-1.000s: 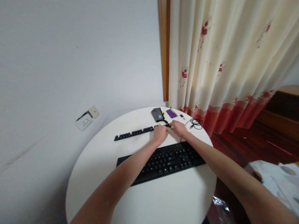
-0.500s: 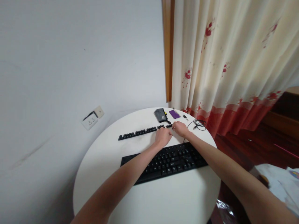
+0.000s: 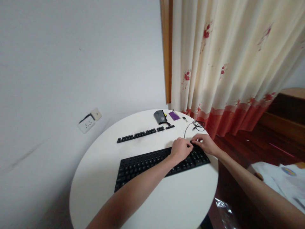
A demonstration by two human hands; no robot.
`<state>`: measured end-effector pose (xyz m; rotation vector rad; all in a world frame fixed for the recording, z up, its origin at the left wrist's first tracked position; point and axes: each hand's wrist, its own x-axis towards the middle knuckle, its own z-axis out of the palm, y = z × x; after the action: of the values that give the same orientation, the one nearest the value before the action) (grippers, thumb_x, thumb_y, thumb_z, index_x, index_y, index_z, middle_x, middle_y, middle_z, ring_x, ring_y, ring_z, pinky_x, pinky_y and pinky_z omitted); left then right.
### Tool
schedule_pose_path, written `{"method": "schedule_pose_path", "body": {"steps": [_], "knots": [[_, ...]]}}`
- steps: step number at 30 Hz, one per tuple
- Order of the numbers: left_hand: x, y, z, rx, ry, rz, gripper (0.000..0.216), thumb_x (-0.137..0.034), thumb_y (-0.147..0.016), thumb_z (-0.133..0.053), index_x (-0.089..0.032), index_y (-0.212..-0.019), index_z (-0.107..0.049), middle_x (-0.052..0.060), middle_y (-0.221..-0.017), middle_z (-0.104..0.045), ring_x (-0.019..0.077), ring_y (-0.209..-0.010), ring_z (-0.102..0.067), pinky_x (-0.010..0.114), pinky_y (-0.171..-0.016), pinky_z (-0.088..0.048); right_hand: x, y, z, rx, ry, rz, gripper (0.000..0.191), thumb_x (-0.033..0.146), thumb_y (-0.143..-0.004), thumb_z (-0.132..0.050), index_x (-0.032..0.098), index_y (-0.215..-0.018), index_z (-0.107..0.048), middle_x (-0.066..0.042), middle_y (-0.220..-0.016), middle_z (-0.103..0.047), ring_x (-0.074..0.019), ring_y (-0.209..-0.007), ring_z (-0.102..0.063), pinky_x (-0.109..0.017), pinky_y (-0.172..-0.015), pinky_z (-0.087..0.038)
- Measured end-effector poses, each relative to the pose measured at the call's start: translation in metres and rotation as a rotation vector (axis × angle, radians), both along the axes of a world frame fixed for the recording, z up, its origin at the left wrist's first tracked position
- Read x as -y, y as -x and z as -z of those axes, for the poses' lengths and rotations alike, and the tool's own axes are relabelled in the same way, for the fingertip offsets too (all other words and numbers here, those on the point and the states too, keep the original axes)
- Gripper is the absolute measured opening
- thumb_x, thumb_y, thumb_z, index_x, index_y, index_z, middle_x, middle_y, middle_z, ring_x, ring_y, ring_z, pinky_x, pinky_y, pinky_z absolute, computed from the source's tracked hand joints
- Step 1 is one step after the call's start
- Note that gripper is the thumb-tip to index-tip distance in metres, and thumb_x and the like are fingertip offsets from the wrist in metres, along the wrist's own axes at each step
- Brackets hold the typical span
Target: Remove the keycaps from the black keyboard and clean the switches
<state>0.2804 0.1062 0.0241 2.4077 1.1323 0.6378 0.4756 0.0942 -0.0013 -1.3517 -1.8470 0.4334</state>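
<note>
Black keyboard (image 3: 149, 161) lies below pinched hands (image 3: 181, 149) (image 3: 205, 143), hold unclear, white tabletop (image 3: 181, 195) stretching past its near edge.

Table surface (image 3: 186, 190): is looking smooth and mostly matt, right out to its rounded edge.
Keyboard (image 3: 152, 160): is showing as black plastic, dull-finished, reaching close to the surface's right edge.
Keycap row (image 3: 135, 136): is appearing as black plastic, inward of the surface's far edge.
Grey pouch (image 3: 159, 117): is resembling matt cloth, near the far edge.
Purple piece (image 3: 173, 116): is reading as matt cloth, near the far right edge.
Curtain (image 3: 221, 57): is hanging as printed cloth, matt, folded.
Trim (image 3: 167, 63): is presenting as smooth brown wood.
Wall (image 3: 83, 70): is looking painted, matt, lightly scuffed.
Socket plate (image 3: 86, 124): is appearing as smooth pale plastic.
Wrapper (image 3: 224, 210): is glinting like clear, crinkled plastic.
</note>
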Motion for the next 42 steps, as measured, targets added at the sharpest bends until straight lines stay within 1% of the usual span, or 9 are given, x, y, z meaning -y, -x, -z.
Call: {"method": "schedule_pose_path", "body": {"steps": [3, 7, 10, 12, 18, 23, 29, 35, 42], "knots": [[0.001, -0.004, 0.002, 0.003, 0.012, 0.021, 0.020, -0.028, -0.083, -0.061, -0.028, -0.089, -0.080, 0.001, -0.088, -0.077, 0.0198, -0.088, -0.067, 0.029, -0.088, -0.048, 0.022, -0.007, 0.004, -0.020, 0.025, -0.009, 0.019, 0.033, -0.086, -0.061, 0.018, -0.080, -0.072, -0.006, -0.085, -0.072, -0.0194, -0.079, -0.064, -0.031, -0.072, -0.049], [0.001, -0.005, 0.006, 0.021, -0.031, 0.038, 0.021, -0.027, -0.083, -0.060, -0.028, -0.090, -0.080, 0.001, -0.088, -0.077, 0.0193, -0.087, -0.066, 0.030, -0.087, -0.048, 0.036, -0.005, 0.001, -0.001, 0.026, -0.038, 0.018, 0.032, -0.087, -0.060, 0.019, -0.080, -0.072, -0.007, -0.087, -0.072, -0.0201, -0.081, -0.063, -0.034, -0.076, -0.050], [0.001, -0.005, 0.009, 0.020, -0.078, 0.048, 0.021, -0.028, -0.084, -0.060, -0.028, -0.089, -0.080, 0.001, -0.086, -0.077, 0.0201, -0.087, -0.065, 0.030, -0.085, -0.048, 0.038, -0.006, 0.001, 0.023, 0.005, -0.053, 0.017, 0.031, -0.087, -0.060, 0.020, -0.080, -0.071, -0.007, -0.087, -0.071, -0.0211, -0.084, -0.063, -0.036, -0.080, -0.050], [0.002, -0.006, 0.009, 0.010, -0.111, 0.049, 0.021, -0.028, -0.084, -0.060, -0.028, -0.089, -0.080, 0.002, -0.085, -0.076, 0.0209, -0.086, -0.064, 0.031, -0.084, -0.049, 0.038, -0.007, 0.002, 0.041, -0.010, -0.062, 0.017, 0.030, -0.088, -0.059, 0.021, -0.081, -0.071, -0.008, -0.087, -0.071, -0.0215, -0.085, -0.062, -0.037, -0.081, -0.049], [0.010, -0.005, 0.001, -0.082, -0.169, 0.081, 0.021, -0.025, -0.085, -0.058, -0.027, -0.087, -0.079, 0.003, -0.085, -0.076, 0.0222, -0.088, -0.060, 0.034, -0.084, -0.048, 0.039, -0.006, 0.000, 0.097, -0.046, -0.070, 0.015, 0.025, -0.089, -0.058, 0.021, -0.080, -0.070, -0.007, -0.086, -0.070, -0.0219, -0.086, -0.061, -0.038, -0.082, -0.049], [0.019, -0.005, -0.004, -0.175, -0.282, 0.126, 0.024, -0.020, -0.089, -0.054, -0.022, -0.082, -0.077, 0.007, -0.088, -0.074, 0.0253, -0.093, -0.056, 0.040, -0.085, -0.044, 0.041, -0.004, 0.000, 0.149, -0.093, -0.090, 0.018, 0.024, -0.091, -0.056, 0.022, -0.081, -0.071, -0.007, -0.090, -0.070, -0.0213, -0.088, -0.061, -0.037, -0.083, -0.049], [0.022, -0.009, -0.004, -0.253, -0.364, 0.150, 0.026, -0.022, -0.093, -0.050, -0.018, -0.082, -0.074, 0.011, -0.089, -0.071, 0.0264, -0.098, -0.052, 0.041, -0.085, -0.040, 0.041, -0.007, 0.005, 0.187, -0.117, -0.100, 0.019, 0.025, -0.092, -0.055, 0.023, -0.083, -0.072, -0.008, -0.092, -0.070, -0.0216, -0.089, -0.061, -0.038, -0.083, -0.049], [0.015, -0.010, -0.002, -0.205, -0.319, 0.139, 0.026, -0.020, -0.090, -0.052, -0.020, -0.079, -0.075, 0.009, -0.088, -0.072, 0.0255, -0.095, -0.054, 0.041, -0.087, -0.043, 0.039, -0.010, 0.009, 0.211, -0.107, -0.101, 0.021, 0.027, -0.093, -0.054, 0.024, -0.085, -0.073, -0.008, -0.093, -0.071, -0.0230, -0.090, -0.061, -0.040, -0.083, -0.050], [0.002, -0.008, 0.014, 0.009, -0.128, 0.047, 0.023, -0.023, -0.085, -0.056, -0.026, -0.084, -0.079, 0.001, -0.082, -0.076, 0.0212, -0.084, -0.061, 0.032, -0.082, -0.048, 0.040, -0.012, 0.012, 0.215, -0.118, -0.098, 0.020, 0.030, -0.094, -0.053, 0.025, -0.087, -0.072, -0.008, -0.096, -0.070, -0.0238, -0.093, -0.060, -0.041, -0.084, -0.050]]}}
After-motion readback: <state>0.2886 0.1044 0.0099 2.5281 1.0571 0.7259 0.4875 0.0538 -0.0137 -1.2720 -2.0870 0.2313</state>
